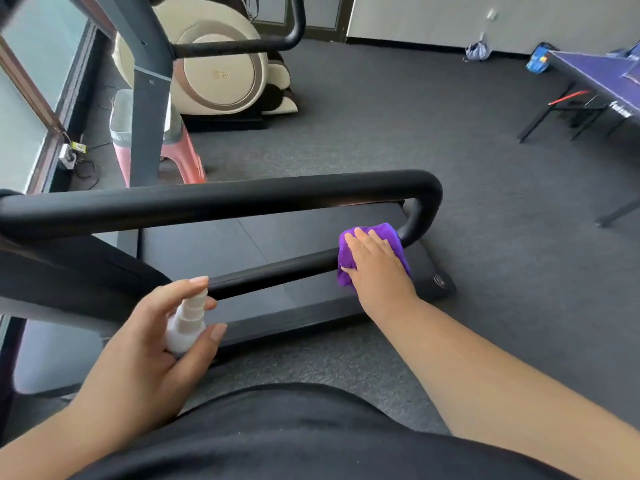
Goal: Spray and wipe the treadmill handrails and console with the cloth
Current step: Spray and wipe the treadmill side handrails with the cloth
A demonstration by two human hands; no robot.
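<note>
A white spray bottle [185,323] is gripped nearest by the L hand [145,344], fingers curled round it. Farther out, a purple cloth [372,233] is pressed on the treadmill's lower handrail [277,271] by the R hand [377,268], fingers straight, slightly apart.

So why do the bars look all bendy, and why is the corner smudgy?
Head view: the wide lens bows the black handrail; the top-left corner and the far blue table are smeared by blur; soft daylight comes from the window; the purple cloth stays sharp.
</note>
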